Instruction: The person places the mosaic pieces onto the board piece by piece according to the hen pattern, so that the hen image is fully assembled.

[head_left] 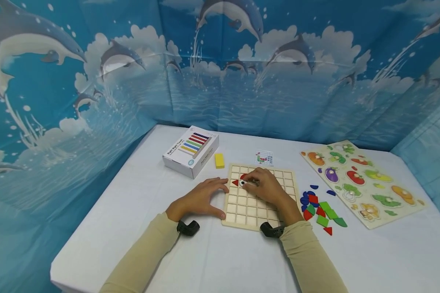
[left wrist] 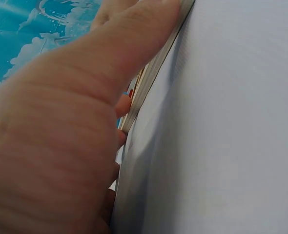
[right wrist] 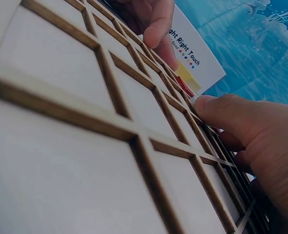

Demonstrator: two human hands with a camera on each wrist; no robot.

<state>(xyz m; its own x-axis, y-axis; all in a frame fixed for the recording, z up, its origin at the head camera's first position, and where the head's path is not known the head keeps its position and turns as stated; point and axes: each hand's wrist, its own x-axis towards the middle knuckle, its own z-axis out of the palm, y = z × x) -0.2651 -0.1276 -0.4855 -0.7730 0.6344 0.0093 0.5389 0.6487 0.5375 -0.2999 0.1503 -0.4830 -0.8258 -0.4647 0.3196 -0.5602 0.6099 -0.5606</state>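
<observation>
A wooden grid board (head_left: 246, 211) lies on the table with two red pieces in its upper left part, one a triangle (head_left: 236, 182). Between them sits a white piece with a black dot (head_left: 243, 183), pinched by the thumb and forefinger of my right hand (head_left: 265, 185) at the board. My left hand (head_left: 201, 198) rests at the board's left edge, its thumb and fingers spread along the side. In the left wrist view the thumb (left wrist: 134, 39) lies against the wooden edge. The right wrist view shows the right thumb (right wrist: 222, 109) low over the grid.
Behind the board lie a pattern card (head_left: 264, 158) and a yellow block (head_left: 219, 160), with a white box (head_left: 190, 150) further left. Loose blue, red and green pieces (head_left: 322, 220) are scattered right of the board. Beyond them lies a vegetable puzzle board (head_left: 363, 183).
</observation>
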